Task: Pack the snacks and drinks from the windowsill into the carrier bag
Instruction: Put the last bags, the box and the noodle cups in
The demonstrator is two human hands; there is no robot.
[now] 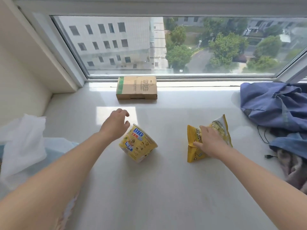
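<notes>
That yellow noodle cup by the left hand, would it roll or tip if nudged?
Likely, yes: the cup sits tilted, not flat on the sill, and its round tapered wall would probably swing it in a curve. It looks like a light paper tub, so it should lift easily, though a hard squeeze might dent it.

Only one camera looks here, worn on the person's head. It looks forward and down at the cardboard box (136, 87) from the near side, close above the windowsill (166, 188). The window (166, 47) is just behind the box.
</notes>
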